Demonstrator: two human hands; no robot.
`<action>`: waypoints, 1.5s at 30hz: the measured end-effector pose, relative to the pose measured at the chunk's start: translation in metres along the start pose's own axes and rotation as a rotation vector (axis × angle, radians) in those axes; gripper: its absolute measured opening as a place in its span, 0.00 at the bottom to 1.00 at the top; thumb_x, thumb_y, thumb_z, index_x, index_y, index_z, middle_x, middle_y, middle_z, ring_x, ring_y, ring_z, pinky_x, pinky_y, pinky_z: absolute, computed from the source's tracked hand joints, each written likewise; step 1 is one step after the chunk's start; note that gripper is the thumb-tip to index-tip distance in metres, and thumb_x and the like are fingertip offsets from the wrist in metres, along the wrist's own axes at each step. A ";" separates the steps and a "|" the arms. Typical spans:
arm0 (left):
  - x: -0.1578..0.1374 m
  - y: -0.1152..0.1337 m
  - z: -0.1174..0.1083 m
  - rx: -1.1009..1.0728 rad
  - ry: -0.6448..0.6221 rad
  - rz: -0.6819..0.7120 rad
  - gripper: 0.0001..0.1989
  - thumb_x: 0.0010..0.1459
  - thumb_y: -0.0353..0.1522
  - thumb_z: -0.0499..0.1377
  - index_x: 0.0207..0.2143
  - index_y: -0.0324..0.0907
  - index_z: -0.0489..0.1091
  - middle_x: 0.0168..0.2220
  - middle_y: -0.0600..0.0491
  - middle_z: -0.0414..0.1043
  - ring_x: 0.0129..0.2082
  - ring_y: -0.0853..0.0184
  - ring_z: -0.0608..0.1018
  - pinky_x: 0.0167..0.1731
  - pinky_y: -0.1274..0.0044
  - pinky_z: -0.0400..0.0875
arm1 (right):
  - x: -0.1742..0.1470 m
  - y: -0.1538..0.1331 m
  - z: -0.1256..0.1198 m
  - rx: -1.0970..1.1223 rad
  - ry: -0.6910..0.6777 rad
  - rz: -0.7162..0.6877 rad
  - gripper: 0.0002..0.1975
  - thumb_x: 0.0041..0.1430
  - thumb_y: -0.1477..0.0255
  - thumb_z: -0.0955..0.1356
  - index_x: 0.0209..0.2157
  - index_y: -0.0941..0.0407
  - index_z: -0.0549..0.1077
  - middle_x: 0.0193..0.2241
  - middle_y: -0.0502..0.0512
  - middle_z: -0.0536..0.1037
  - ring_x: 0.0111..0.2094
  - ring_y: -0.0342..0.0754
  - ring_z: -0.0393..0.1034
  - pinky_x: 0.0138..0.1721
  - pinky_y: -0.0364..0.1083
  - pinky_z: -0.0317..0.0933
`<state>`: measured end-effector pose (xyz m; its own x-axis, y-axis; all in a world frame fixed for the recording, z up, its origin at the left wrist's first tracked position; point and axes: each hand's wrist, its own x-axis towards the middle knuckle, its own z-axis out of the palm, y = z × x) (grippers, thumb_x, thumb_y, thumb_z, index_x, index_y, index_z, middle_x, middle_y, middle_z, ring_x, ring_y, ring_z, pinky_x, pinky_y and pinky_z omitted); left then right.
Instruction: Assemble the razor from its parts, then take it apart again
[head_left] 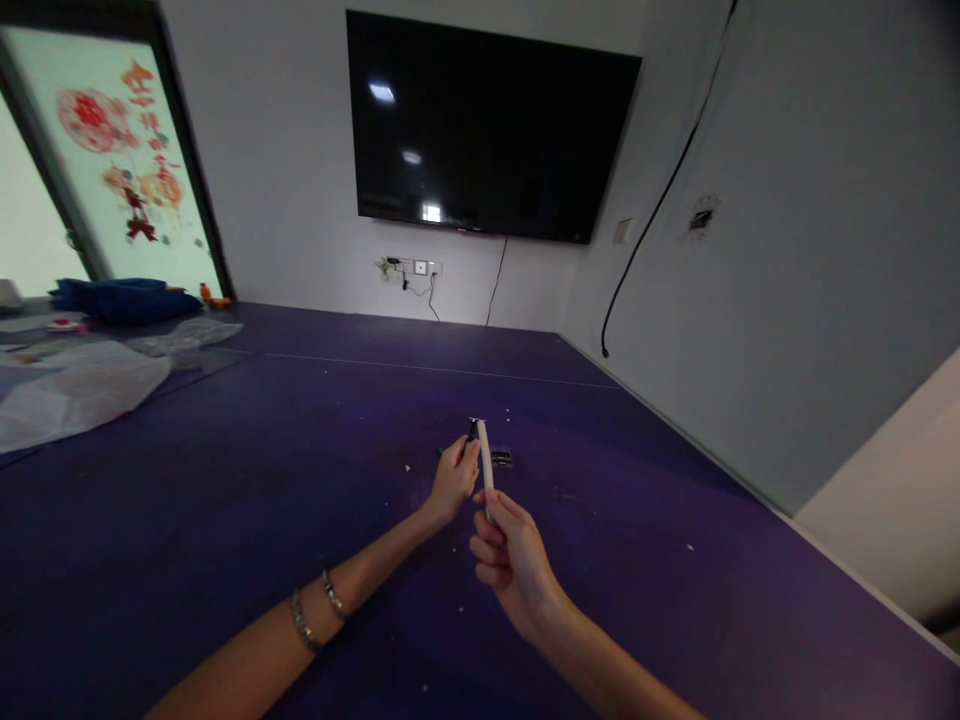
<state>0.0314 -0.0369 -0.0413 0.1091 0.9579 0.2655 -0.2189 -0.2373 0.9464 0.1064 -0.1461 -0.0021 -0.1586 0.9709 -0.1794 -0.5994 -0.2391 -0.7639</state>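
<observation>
My left hand (454, 480) is closed around a small dark tool (472, 430) with a T-shaped metallic head, razor-like in outline. Most of its handle is hidden by my fingers. Between the thumb and fingers of my right hand (517, 560) is a slim, off-white, slightly curved stick (485, 455), held nearly upright. The stick's upper end is right beside the metallic head; whether they touch I cannot tell. Just behind the stick, a small clear packet or case (502, 457) with dark pieces in it lies on the purple surface (360, 450).
White sheets (82, 390) and clear plastic film (187, 335) lie at the far left, near a dark blue cloth (124, 298) and a small orange object (213, 297). White specks dot the surface. A black cable (660, 205) hangs along the right wall; a television (487, 125) hangs ahead.
</observation>
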 end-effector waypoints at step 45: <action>0.008 0.007 -0.027 0.227 -0.269 0.214 0.15 0.57 0.38 0.53 0.43 0.42 0.71 0.40 0.50 0.73 0.41 0.63 0.72 0.43 0.74 0.62 | 0.064 -0.111 -0.048 -1.425 -0.035 -0.652 0.22 0.50 0.55 0.65 0.17 0.58 0.73 0.14 0.49 0.63 0.19 0.40 0.53 0.21 0.42 0.44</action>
<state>0.0043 -0.0263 -0.0380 0.3404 0.8141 0.4705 -0.0475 -0.4848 0.8733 0.2000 -0.0573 0.0417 -0.2071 0.8921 0.4016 0.6342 0.4350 -0.6392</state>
